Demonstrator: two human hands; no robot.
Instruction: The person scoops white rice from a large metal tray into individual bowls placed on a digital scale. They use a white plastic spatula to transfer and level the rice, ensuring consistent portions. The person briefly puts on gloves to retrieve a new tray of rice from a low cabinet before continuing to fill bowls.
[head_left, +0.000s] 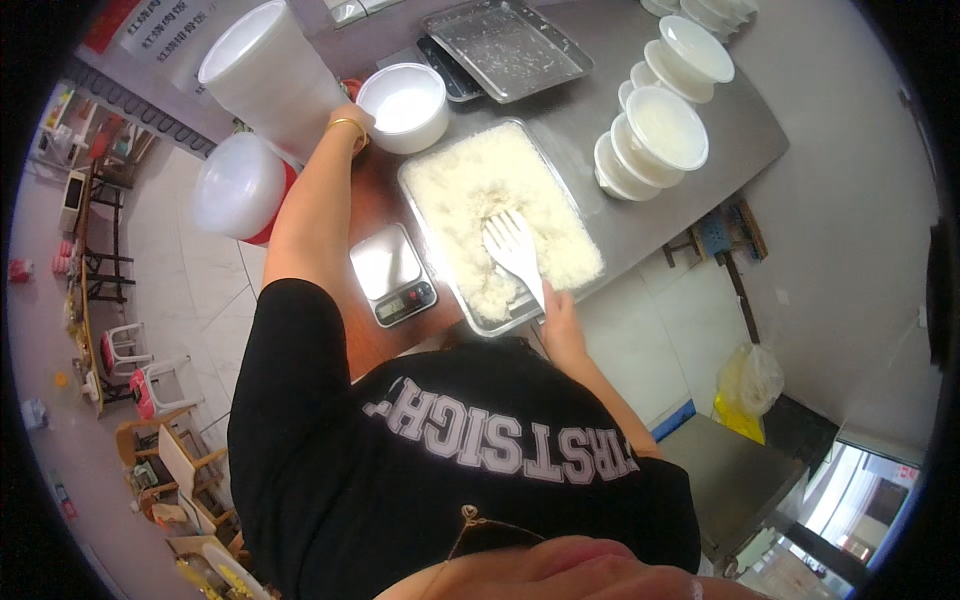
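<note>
My left hand (352, 124), with a gold bangle at the wrist, grips the left side of a round white plastic bowl (405, 112); its fingers are partly hidden. Nothing shows inside the bowl. In my right hand (562, 326) is the handle of a white slotted rice paddle (516, 251). The paddle's prongs rest on cooked white rice (517, 176), which fills most of a shallow metal tray (499, 328). Some tray bottom is bare at the near end. Left of the tray lies a digital kitchen scale (390, 266) with a lit display.
Tall nested white bowls (277, 82) stand at the left beside a white-topped red container (247, 184). Stacked filled, lidded bowls (664, 131) line the metal counter (622, 45) at the right. Rice-flecked metal trays (510, 49) lie at the back.
</note>
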